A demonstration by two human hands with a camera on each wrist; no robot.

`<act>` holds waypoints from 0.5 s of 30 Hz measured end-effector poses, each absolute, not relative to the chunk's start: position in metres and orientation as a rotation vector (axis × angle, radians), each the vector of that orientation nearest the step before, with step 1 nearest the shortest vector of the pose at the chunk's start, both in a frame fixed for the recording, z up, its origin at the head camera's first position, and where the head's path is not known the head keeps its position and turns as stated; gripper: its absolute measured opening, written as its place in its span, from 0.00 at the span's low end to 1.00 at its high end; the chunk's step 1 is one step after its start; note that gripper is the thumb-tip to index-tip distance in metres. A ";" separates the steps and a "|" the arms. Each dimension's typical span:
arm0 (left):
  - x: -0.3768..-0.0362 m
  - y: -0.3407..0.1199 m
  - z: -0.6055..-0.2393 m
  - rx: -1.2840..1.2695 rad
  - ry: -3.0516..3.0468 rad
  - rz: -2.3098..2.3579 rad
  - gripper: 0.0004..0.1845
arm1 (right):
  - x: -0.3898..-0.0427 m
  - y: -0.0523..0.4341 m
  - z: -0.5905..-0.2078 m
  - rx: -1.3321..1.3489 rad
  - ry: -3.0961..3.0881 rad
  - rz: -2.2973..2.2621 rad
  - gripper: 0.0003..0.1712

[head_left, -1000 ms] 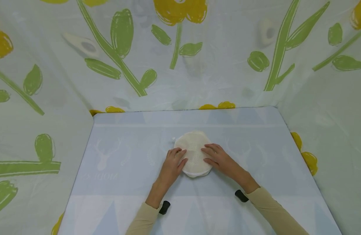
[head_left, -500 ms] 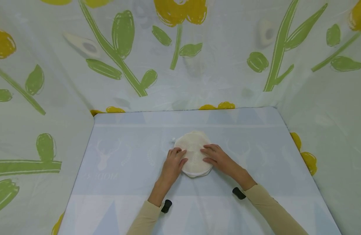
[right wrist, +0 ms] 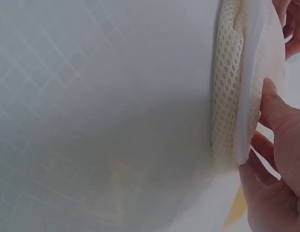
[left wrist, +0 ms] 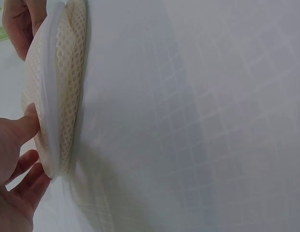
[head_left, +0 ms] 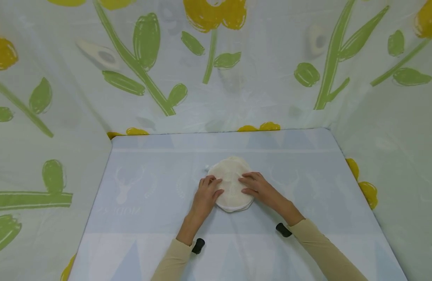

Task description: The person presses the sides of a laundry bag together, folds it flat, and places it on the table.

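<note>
Pressing a mesh pouch flat

Resting mid-table (head_left: 138,156), the pouch (head_left: 231,175) lies under both hands. Left hand (head_left: 206,195) and right hand (head_left: 261,190) lay nearly straight fingers on its top, thumbs at the rim. Risk, judged: uneven pressure could skid the pouch on the smooth cloth.

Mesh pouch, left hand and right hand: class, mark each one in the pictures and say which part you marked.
mesh pouch (head_left: 230,171): head view, on its bare top surface beyond the fingers.
left hand (head_left: 206,195): head view, on the back of the hand.
right hand (head_left: 262,190): head view, on the back of the hand.
</note>
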State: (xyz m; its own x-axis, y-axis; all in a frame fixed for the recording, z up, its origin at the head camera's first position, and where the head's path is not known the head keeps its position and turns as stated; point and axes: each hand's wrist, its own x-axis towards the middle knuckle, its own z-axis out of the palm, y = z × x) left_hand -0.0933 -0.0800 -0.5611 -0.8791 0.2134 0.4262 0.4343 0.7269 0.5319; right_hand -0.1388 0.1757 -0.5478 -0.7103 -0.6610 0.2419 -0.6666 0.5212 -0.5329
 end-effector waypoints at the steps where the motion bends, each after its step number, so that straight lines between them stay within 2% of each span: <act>1: -0.094 -0.081 -0.561 -0.507 -2.589 -0.927 0.20 | -0.139 0.176 -0.548 1.192 -2.729 0.974 0.25; 10: -0.096 -0.089 -0.556 -0.565 -2.582 -1.054 0.19 | -0.141 0.183 -0.543 1.134 -2.787 1.018 0.28; 15: -0.099 -0.093 -0.552 -0.543 -2.524 -1.092 0.17 | -0.144 0.185 -0.537 1.074 -2.710 1.036 0.25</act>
State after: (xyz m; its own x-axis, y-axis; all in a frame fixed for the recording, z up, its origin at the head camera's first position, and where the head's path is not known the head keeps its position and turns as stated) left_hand -0.0988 -0.0933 -0.5524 -0.8703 0.2098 0.4455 0.4683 0.6322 0.6173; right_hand -0.1444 0.1854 -0.5373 -0.7581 -0.5917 0.2742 -0.6237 0.5351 -0.5698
